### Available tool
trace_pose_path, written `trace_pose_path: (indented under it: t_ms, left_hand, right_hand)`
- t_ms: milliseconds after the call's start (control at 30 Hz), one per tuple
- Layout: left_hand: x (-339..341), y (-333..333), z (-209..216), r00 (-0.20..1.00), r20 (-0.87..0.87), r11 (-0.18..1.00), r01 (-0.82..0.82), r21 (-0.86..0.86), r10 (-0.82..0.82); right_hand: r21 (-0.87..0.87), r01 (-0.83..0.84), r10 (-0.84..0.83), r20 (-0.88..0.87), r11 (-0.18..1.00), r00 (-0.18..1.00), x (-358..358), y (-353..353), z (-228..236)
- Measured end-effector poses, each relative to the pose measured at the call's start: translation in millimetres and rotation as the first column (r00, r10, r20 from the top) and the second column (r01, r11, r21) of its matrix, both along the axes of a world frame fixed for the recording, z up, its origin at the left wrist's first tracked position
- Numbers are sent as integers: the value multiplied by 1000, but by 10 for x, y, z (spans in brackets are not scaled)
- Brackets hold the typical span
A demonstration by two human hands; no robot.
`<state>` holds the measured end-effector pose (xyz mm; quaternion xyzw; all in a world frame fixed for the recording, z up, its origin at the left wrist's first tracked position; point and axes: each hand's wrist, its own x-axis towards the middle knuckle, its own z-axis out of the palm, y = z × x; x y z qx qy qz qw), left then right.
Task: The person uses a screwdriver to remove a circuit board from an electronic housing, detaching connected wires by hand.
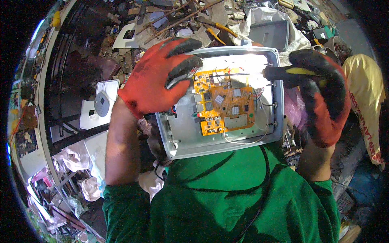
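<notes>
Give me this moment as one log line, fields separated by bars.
left hand: steadies case | right hand: holds screwdriver | tip: at orange board | case: open, on lap

An open grey plastic housing [182, 137] fills the middle of the frame, tilted, its cavity facing up. Inside it, slightly right of centre, sits an orange circuit board [223, 103] with small grey chips and thin white wires looping below it. A screwdriver [279, 73] with a black-and-yellow handle lies level at upper right, its thin shaft reaching left over the board's top edge.

Head-worn view, steeply down, apparently close
</notes>
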<state>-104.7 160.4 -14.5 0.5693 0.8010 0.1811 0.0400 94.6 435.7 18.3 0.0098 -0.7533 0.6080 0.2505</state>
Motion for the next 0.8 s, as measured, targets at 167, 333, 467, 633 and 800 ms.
trace_pose_path:
  t_ms: [167,333,467,633,800]
  left_hand:
    - [0,16,-41,999,9,999,-47,15,47]
    - [24,8,-105,998,-45,997,-50,67,53]
    - [26,10,-104,998,-23,995,-59,79,61]
    - [39,30,-83,995,44,990,-95,104,91]
    - [34,49,-92,996,32,994,-88,61,86]
  right_hand:
    - [274,-147,165,-44,950,985,-151,-6,-106]
    - [247,-148,143,38,958,989,-215,-26,-159]
    - [98,-142,145,-24,985,989,-221,-49,-174]
    - [-27,-133,131,-66,991,989,-208,-4,-186]
    - [20,-108,108,-19,994,994,-179,-18,-206]
